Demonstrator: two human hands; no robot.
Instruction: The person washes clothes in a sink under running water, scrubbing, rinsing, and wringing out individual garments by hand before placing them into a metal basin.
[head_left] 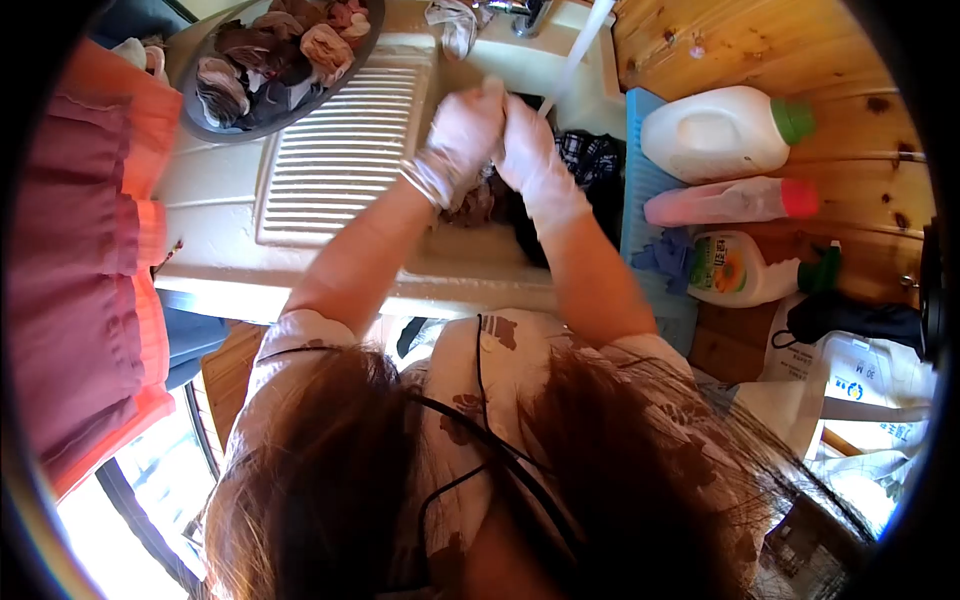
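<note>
My left hand and my right hand, both in thin whitish gloves, are pressed together as fists above the sink. Between them is a crumpled cloth, mostly hidden by the fingers; its exact kind I cannot make out. Directly below, a brownish wet cloth shows in the sink. Dark checked fabric lies in the sink to the right of my right hand. A stream of water falls at the sink's back right, near my right hand.
A grey basin of crumpled laundry stands at the upper left, by the ribbed washboard. A pale cloth hangs beside the faucet. Right of the sink, a blue board borders a white jug, a pink bottle and a spray bottle.
</note>
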